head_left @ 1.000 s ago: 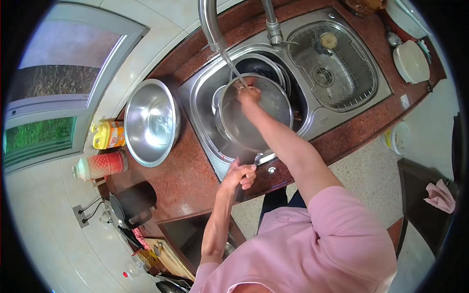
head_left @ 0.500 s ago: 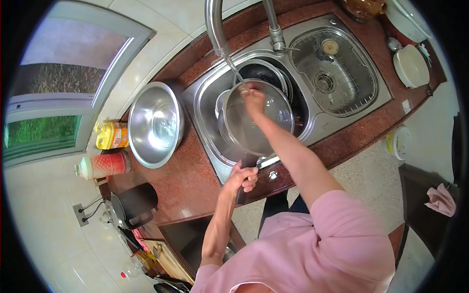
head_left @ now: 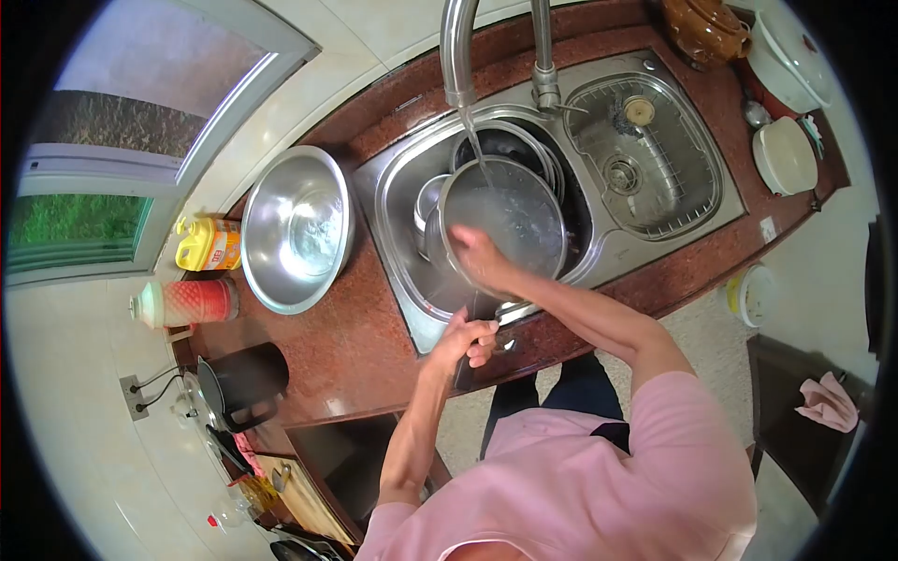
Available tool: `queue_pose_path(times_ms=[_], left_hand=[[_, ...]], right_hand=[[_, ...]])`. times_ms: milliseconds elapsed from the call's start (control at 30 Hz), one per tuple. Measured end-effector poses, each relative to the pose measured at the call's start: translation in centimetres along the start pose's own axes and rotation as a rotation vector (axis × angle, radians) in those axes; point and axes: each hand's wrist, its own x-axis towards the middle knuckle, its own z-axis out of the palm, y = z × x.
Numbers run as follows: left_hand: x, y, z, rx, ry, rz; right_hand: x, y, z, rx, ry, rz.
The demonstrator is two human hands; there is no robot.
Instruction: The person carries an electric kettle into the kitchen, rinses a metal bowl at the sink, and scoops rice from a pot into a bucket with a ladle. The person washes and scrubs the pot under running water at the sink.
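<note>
we clamp our left hand (head_left: pixel 466 338) round the handle (head_left: pixel 483 306) of a pan (head_left: pixel 524 213), handle toward us, long axis running out over the left basin (head_left: pixel 400 201), our right hand (head_left: pixel 483 257) blurred inside, its grip impossible to tell, by red counter (head_left: pixel 318 365) and tiled wall (head_left: pixel 84 402), water (head_left: pixel 472 136) entering the pan, cookware (head_left: pixel 524 148) beside it.

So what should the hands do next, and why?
Maybe sweep the right hand around inside the pan, since water is falling into its far side, that hand is inside, and the left hand grips the handle.
</note>
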Motion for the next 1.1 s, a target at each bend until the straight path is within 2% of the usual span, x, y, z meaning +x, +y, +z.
queue_pose_path(times_ms=[67, 100, 133, 200, 233, 267, 300, 367, 467, 500, 533, 600, 633, 667, 700, 800, 833, 900, 967, 1033, 1067, 1100], left_hand=[[0.1, 0.0, 0.1, 0.001, -0.003, -0.007], [0.1, 0.0, 0.1, 0.001, 0.005, -0.001], [0.0, -0.1, 0.0, 0.002, 0.014, 0.000], [-0.5, 0.3, 0.8, 0.010, 0.047, 0.002], [-0.6, 0.2, 1.1, 0.004, 0.061, -0.003], [-0.6, 0.0, 0.8, 0.018, 0.047, 0.002], [-0.5, 0.0, 0.3, 0.032, 0.032, 0.010], [-0.4, 0.1, 0.3, 0.048, 0.026, 0.022], [-0.4, 0.1, 0.3, 0.023, -0.007, 0.024], [-0.2, 0.2, 0.1, 0.020, 0.005, 0.023], [-0.2, 0.1, -0.3, 0.014, 0.018, 0.019], [-0.5, 0.2, 0.1, 0.002, 0.039, 0.017], [-1.1, 0.8, 1.2, 0.001, 0.040, 0.027], [-1.3, 1.2, 1.7, 0.001, 0.041, 0.038], [-1.1, 1.0, 1.6, -0.010, 0.039, 0.051], [-1.0, 1.3, 2.8, -0.026, 0.065, 0.069], [-1.0, 1.1, 2.7, -0.033, 0.039, 0.081], [-1.2, 1.3, 2.9, -0.075, 0.007, 0.096], [-1.6, 1.0, 2.8, -0.120, -0.015, 0.142], [-2.3, 1.1, 3.7, -0.238, -0.038, 0.151], [-2.7, 1.1, 4.0, -0.298, -0.045, 0.151], [-3.0, 0.8, 3.8, -0.351, -0.072, 0.149]], right_hand=[[3.9, -1.9, -0.1, 0.054, 0.207, 0.123], [6.7, -1.2, -0.8, 0.254, 0.359, 0.303], [8.1, 0.1, -0.5, 0.730, 0.430, 0.177], [4.5, -2.1, 0.3, 0.145, 0.235, 0.130], [1.8, -2.3, 0.5, 0.101, 0.049, 0.110], [-0.4, 2.3, -1.1, -0.099, -0.203, 0.023], [-2.5, 1.4, -4.6, -0.328, -0.507, -0.227], [-2.0, -0.5, -8.5, -0.551, -1.012, 0.053], [-0.7, -2.2, -9.8, -1.044, -1.274, 0.160], [0.1, -2.2, -8.3, -1.296, -1.401, -0.026], [0.9, -0.8, -7.0, -1.178, -1.158, -0.159], [4.1, -0.2, -3.5, -0.860, -0.796, -0.227], [8.0, -1.6, -2.9, -0.680, -0.671, -0.181], [10.7, -2.0, -5.4, -0.815, -0.476, 0.001], [11.2, -1.7, -7.7, -0.661, -0.248, 0.109], [8.3, 10.1, -13.7, -1.180, -0.090, 0.121], [5.3, 11.4, -13.7, -1.147, -0.101, 0.004], [2.9, 10.5, -13.4, -1.090, -0.183, -0.066], [3.0, 4.9, -12.4, -1.043, -0.329, 0.035], [3.6, -3.8, -10.9, -1.056, -0.310, 0.003], [3.9, -6.3, -10.8, -1.057, -0.301, -0.008], [4.6, -6.4, -12.2, -0.973, -0.299, -0.126]])
